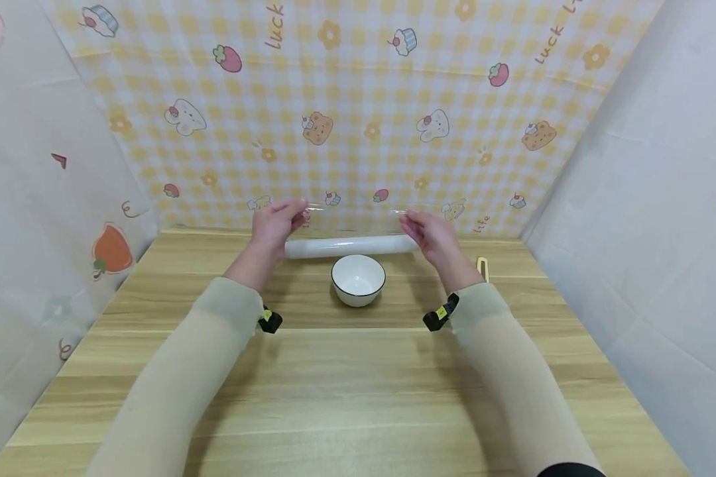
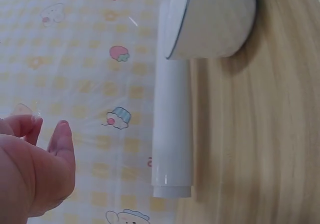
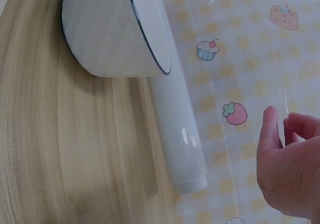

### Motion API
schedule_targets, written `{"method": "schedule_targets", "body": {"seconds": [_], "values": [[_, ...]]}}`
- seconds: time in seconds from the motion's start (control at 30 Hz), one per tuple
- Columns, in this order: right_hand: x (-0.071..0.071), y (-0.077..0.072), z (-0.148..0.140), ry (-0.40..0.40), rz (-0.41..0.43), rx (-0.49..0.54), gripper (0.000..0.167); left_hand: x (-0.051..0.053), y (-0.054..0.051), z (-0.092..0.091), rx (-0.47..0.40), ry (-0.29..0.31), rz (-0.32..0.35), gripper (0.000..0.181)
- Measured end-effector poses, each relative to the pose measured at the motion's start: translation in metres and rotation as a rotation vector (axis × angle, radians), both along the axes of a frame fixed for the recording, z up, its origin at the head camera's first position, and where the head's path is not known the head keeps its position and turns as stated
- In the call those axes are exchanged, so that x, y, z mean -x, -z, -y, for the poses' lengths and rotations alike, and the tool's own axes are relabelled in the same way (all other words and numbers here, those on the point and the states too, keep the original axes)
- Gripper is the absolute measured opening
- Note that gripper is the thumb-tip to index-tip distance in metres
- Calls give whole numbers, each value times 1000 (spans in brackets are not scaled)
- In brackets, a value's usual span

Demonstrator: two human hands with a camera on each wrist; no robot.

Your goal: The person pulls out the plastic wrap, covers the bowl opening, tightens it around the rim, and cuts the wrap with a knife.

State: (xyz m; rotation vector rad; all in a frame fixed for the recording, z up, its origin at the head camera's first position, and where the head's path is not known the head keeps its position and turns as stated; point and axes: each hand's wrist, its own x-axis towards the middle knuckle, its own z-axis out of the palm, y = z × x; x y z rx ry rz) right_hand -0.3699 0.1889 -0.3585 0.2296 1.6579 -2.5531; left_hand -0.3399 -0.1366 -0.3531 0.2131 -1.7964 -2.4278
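Clear plastic film (image 1: 316, 208), seen mainly by its glints, stretches between the two raised hands behind the bowl. The left hand (image 1: 273, 225) pinches its left end between thumb and fingers. At the other end, the right hand (image 1: 431, 236) pinches the film the same way. Below the hands a white roll of cling film (image 1: 352, 247) lies crosswise at the back of the table. In front of it stands an upright white bowl (image 1: 358, 281) with a dark rim. Both wrist views show the bowl and the roll (image 2: 172, 129) beside the hands.
A pale yellow slotted tool (image 1: 482, 267) lies right of the right wrist, partly hidden by the arm. The wooden table (image 1: 358, 397) meets a yellow checked cloth backdrop (image 1: 358, 86) behind the roll. White cloth walls (image 1: 662, 165) stand at both sides.
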Motion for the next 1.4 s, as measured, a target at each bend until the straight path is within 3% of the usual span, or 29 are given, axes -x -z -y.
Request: {"method": "schedule_targets", "body": {"seconds": [0.23,0.53,0.77,0.93,1.03,1.13,1.27,1.4], "values": [[-7,-11,-1,-4,-49,1,11,-3,-8,1,-42,9,-10,13],[-19,-22,-2,11,-105,-86,41,-4,-14,0,-21,5,-51,35],[-24,-26,-3,27,-121,-127,18,-8,-24,-2,-27,-3,-64,26],[-23,-28,-6,24,-136,-169,14,-11,-29,-3,24,-16,-70,24],[-22,-29,-8,21,-124,-221,12,-14,-32,-2,126,-20,-76,29],[-22,-30,-10,22,-114,-305,12,-20,-34,1,337,-41,-84,32],[-27,-31,-15,42,-143,-460,11,-28,-35,5,607,-71,-152,33],[-38,-28,-22,-22,-188,-509,16,-34,-33,9,633,-30,-205,34]]}}
